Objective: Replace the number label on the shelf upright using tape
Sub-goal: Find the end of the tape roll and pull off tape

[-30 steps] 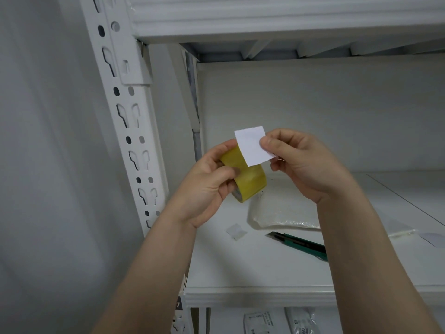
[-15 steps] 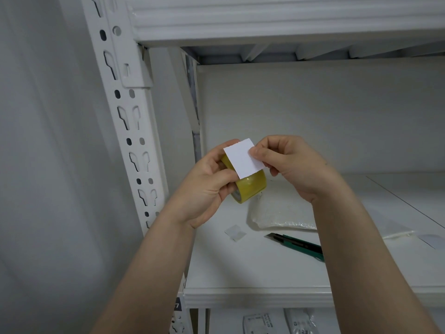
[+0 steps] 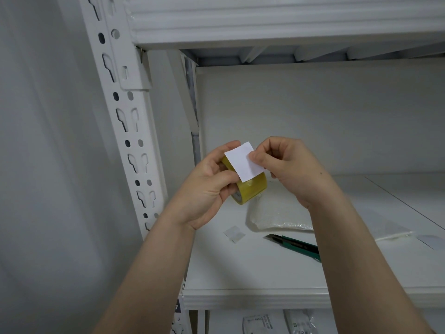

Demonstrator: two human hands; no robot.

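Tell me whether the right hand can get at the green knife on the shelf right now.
Probably not at once: the right hand pinches the white label. The way looks free, though; the green knife lies uncovered on the shelf under that forearm.

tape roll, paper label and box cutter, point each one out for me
tape roll (image 3: 252, 190): head view, on its yellow outer band
paper label (image 3: 240, 163): head view, middle of its blank white face
box cutter (image 3: 297, 245): head view, on its green handle
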